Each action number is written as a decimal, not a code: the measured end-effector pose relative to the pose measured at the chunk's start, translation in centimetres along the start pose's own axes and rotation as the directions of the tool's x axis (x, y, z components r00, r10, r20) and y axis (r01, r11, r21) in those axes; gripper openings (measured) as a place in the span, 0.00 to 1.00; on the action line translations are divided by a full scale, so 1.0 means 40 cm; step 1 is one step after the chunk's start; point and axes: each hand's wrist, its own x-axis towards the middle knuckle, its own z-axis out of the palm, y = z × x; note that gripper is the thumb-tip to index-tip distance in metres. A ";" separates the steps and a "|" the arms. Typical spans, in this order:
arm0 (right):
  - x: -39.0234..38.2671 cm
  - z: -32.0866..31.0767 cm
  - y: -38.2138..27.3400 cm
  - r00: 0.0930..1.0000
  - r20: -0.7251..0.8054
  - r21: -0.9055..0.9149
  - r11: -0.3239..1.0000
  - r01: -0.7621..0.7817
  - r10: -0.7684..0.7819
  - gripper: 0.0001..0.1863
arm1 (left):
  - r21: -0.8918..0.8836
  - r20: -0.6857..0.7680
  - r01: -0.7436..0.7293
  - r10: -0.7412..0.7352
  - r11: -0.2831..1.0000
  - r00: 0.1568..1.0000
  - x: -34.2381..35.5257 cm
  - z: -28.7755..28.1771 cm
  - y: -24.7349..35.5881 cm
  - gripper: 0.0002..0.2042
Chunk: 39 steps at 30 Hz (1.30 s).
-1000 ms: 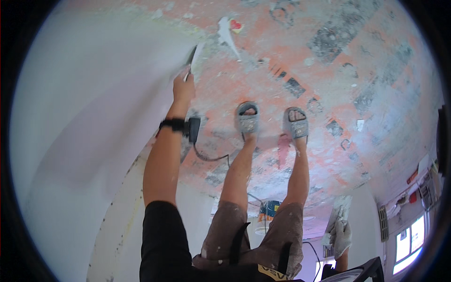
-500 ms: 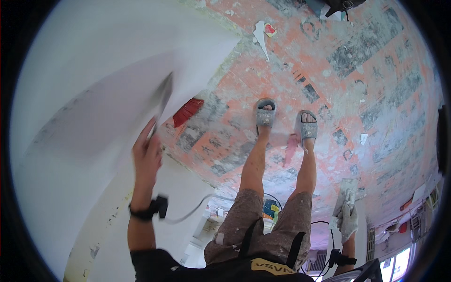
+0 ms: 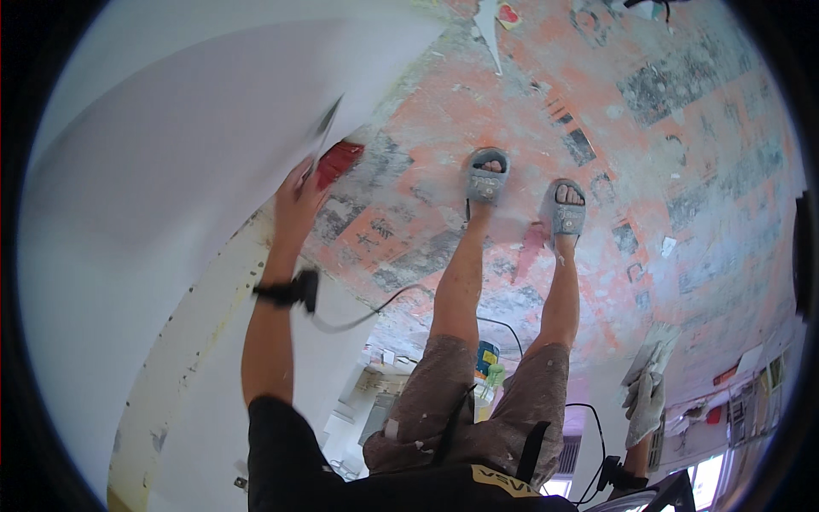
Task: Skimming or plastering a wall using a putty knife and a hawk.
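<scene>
My left hand (image 3: 299,198) is bare and closed around a trowel (image 3: 329,119), whose thin metal blade shows nearly edge-on beside the white wall (image 3: 205,102). Whether the blade touches the wall is hard to tell. Low at the right, my right hand (image 3: 646,405) wears a pale, stained glove. Its fingers are wrapped about a flat, rectangular plastering trowel (image 3: 653,350) held out by my side. Both wrists carry black straps with small devices.
My sandalled feet stand on a scuffed orange and grey floor covering (image 3: 512,111). A red piece (image 3: 341,164) lies by the wall's foot. White scrap (image 3: 488,34) lies further ahead. Behind my legs stands a blue bucket (image 3: 487,358). Cables (image 3: 401,294) hang near both arms.
My left hand and its trowel have moved up and to the right, close to the red piece. The right hand with its trowel has shifted slightly right. The whole view has tilted a little.
</scene>
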 end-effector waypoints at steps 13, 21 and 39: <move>0.013 0.053 -0.108 0.935 0.095 0.024 0.940 0.341 -0.342 0.06 | 0.272 -0.162 -0.098 0.146 0.957 0.976 -0.158 -0.360 -0.235 0.18; -0.006 0.064 -0.090 0.963 0.041 0.013 0.964 0.266 -0.266 0.07 | 0.343 -0.145 -0.105 0.163 0.933 0.976 -0.162 -0.276 -0.123 0.18; -0.141 0.109 -0.169 0.919 0.130 0.125 0.926 0.357 -0.372 0.07 | 0.569 -0.053 -0.262 0.353 0.780 0.934 -0.172 -0.362 0.098 0.18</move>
